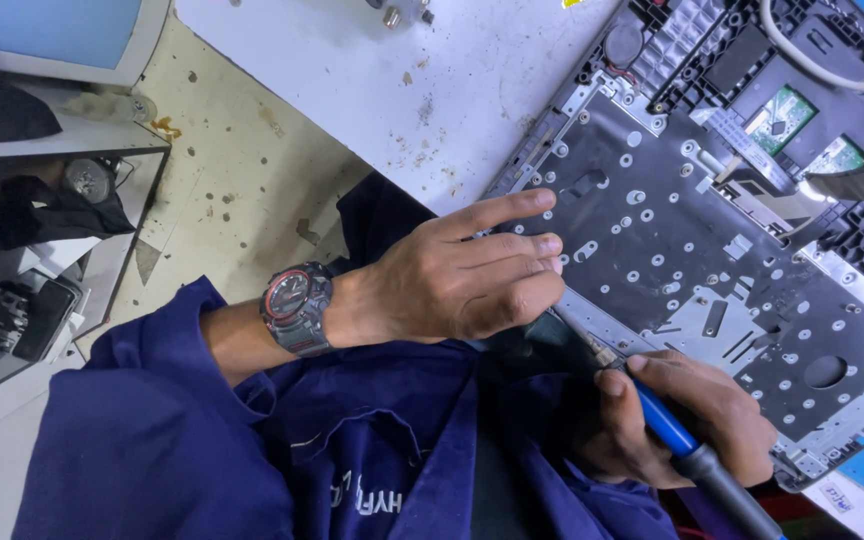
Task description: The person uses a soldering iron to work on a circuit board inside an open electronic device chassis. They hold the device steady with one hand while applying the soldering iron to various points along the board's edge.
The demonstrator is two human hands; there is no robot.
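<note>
Blue-handled screwdriver (674,432) is gripped in the right hand (687,415), fingers wrapped closed around the handle, thumb pressing along its top. Its metal shaft runs up and left, with the tip hidden behind the left hand's fingers at the near edge of the opened laptop chassis (712,250). The chassis lies at the right side of the white tabletop (422,80), its dark metal keyboard backplate facing up and dotted with small round fastening points. The left hand (462,275) holds nothing; its fingers are extended and close together, the fingertips resting on the backplate near its left edge. A grey and red wristwatch (297,308) sits on the left wrist, above a dark blue sleeve (152,420). Green circuit boards (782,118) lie at the chassis's far end.
</note>
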